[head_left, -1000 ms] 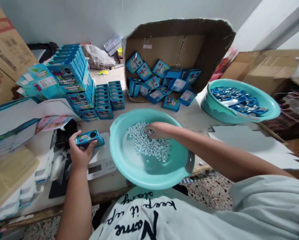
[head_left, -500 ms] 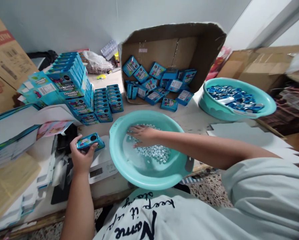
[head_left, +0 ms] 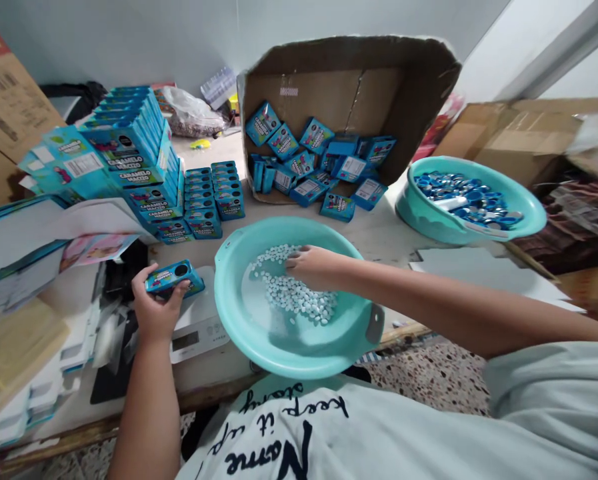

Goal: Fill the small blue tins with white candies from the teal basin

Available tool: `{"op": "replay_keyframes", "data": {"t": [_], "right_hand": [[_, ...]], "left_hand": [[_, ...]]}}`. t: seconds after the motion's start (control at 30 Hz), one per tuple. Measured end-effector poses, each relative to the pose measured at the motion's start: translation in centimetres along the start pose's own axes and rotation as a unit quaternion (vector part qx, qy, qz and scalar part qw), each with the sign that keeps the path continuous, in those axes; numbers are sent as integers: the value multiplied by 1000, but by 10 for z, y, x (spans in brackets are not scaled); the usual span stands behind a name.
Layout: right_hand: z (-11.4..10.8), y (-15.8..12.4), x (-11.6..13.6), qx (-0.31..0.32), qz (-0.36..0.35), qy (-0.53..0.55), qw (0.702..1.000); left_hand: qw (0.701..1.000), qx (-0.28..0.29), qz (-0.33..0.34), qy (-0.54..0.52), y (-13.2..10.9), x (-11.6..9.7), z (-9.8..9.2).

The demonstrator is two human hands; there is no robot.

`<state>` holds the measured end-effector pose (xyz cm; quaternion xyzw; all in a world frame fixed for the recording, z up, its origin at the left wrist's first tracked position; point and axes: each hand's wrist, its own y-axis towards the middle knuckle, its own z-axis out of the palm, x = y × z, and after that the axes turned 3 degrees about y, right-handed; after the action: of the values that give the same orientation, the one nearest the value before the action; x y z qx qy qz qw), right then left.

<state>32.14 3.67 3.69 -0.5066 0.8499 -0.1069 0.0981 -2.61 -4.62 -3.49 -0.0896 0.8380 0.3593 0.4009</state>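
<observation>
In the head view, my left hand is closed around a small blue candy box, thumb at its near side and fingers behind it. The box lies flat-side up over the white kitchen scale. My right hand reaches into a turquoise plastic basin. Its fingers are curled down at the heap of small white candies, and whatever lies inside them is hidden. The candies are spread over the basin's floor.
Stacked blue boxes stand at the back left beside two shorter rows. A tipped cardboard box holds more boxes. At the right, another turquoise basin contains small blue-and-silver pieces. Flat cartons and papers crowd the left.
My right hand has gone from fingers spread flat on the candies to fingers curled, and has drawn back to the right. My left hand still grips the box.
</observation>
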Motion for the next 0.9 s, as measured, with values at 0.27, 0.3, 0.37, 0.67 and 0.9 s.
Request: {"op": "replay_keyframes", "data": {"t": [0.27, 0.3, 0.37, 0.67, 0.9], "right_hand": [[32, 39, 54, -108, 0, 26, 994], [39, 40, 56, -96, -1, 32, 995], [52, 38, 53, -77, -2, 40, 996], [51, -1, 26, -38, -7, -18, 999], [24, 12, 26, -16, -49, -55, 997]], "left_hand": [[1000, 10, -5, 16, 1, 0, -1], [1000, 12, -5, 14, 1, 0, -2], [1000, 13, -7, 15, 1, -2, -2], [999, 25, -45, 5, 0, -3, -1], [998, 25, -63, -1, -1, -4, -1]]}}
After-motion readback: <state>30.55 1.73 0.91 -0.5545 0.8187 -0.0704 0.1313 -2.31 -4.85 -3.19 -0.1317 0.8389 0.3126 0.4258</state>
